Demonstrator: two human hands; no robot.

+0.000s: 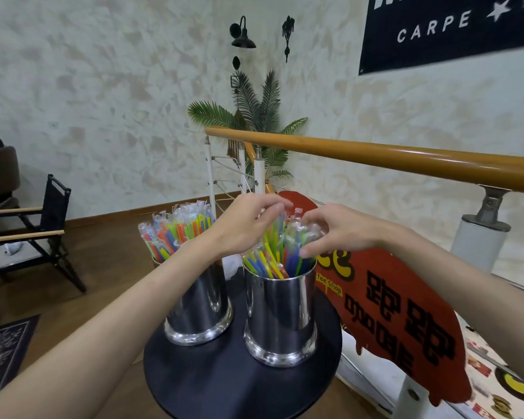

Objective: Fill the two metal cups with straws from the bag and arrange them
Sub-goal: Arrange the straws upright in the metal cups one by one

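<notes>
On the small round black table (224, 385), the two metal cups stand side by side, the left cup (198, 309) toward the far left edge and the right cup (280, 316) nearer the right edge, both already stuffed with wrapped coloured straws. Both hands work over the right cup: the left hand (248, 225) curls its fingers around the tops of the right cup's straws (273, 252), and the right hand (333, 228) pinches the clear wrapper ends with thumb and fingertips, so each grip is closed loosely on that bundle rather than on a single straw. The bundle sits directly under and between the two grips, its lower ends inside the cup and its tops fanned toward the left hand. The left cup's straws (176, 231) stand just behind the left forearm, close enough that I judge a sideways sweep of that arm could rake them out or tip the cup. The right cup stands not far from the table's right edge, beside the red sign (406, 313); a hard tug or downward push on the bundle could rock it toward that edge. Slippery wrappers may also slide free, lifting a straw out. No bag shows in view.
</notes>
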